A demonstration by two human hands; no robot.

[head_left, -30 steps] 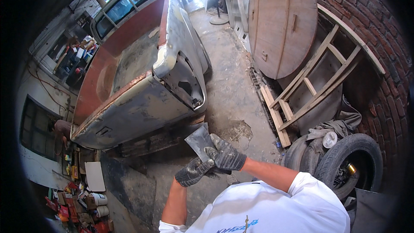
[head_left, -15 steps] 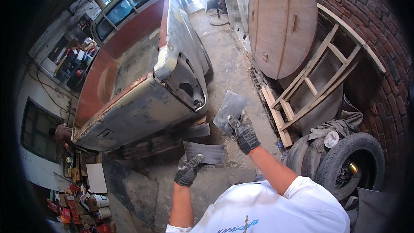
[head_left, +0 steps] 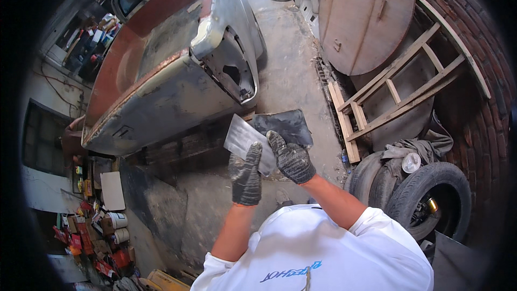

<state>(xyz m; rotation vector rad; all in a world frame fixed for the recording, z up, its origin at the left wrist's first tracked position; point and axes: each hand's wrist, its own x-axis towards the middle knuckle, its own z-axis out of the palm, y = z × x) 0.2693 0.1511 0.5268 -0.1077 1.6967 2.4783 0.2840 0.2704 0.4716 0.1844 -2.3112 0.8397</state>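
Both my hands wear dark grey knit gloves with orange cuffs and are close together in front of my chest. My left hand [head_left: 246,178] is closed on a thin, shiny light grey metal plate [head_left: 240,136], thumb on its face and fingers behind. The plate is tilted, its lower right part beside my right thumb. My right hand [head_left: 293,161] is closed on a dark, smudged rectangular plate [head_left: 285,123], which lies partly behind the light one. Whether the two plates touch cannot be seen.
A pickup bed with a patchy grey tailgate [head_left: 145,108] stands ahead left. To the right are a wooden disc [head_left: 366,21], a wooden frame [head_left: 396,94] and tyres [head_left: 431,194]. Boxes and tubs [head_left: 102,231] crowd the lower left. A person [head_left: 75,137] is partly visible behind the tailgate.
My hands have come together, the left rising and the right shifting slightly left and down. Both plates have tilted and now overlap in view. The head view has dipped.
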